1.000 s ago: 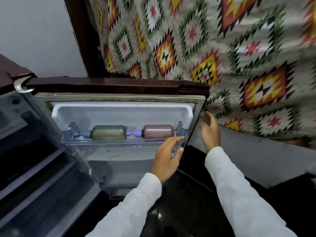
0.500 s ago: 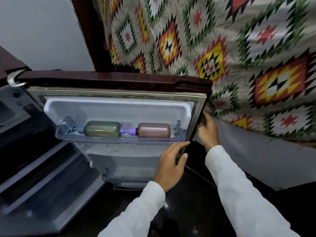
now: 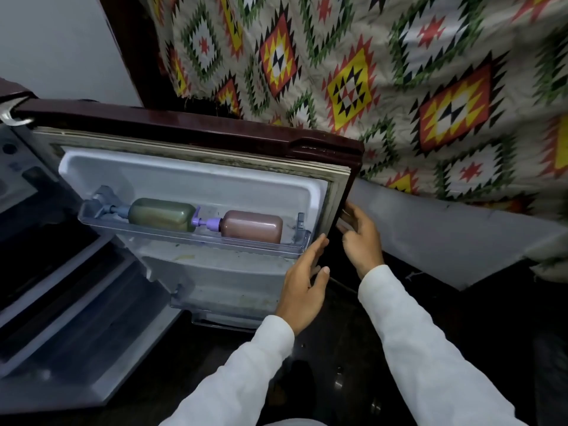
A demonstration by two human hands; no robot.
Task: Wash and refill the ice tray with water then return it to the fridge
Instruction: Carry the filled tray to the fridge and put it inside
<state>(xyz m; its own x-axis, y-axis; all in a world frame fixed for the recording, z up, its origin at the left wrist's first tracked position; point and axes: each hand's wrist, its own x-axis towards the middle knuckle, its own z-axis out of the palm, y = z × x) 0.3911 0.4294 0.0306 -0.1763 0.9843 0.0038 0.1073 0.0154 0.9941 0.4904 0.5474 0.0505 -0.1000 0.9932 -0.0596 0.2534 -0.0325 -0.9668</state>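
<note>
The maroon fridge door stands wide open, its white inner liner facing me. My right hand curls its fingers around the door's outer edge at mid height. My left hand lies against the inner side of that same edge, fingers apart, beside the clear door shelf. The dark fridge interior with its shelves opens at lower left. No ice tray shows anywhere in view.
Two pump bottles lie on their sides in the door shelf, a green bottle and a brown bottle. A patterned cloth hangs behind the door over a grey ledge. The floor below is dark and glossy.
My right hand went from hovering open near the door edge to gripping it. My left hand slid right to the same edge. The view shifted down and left.
</note>
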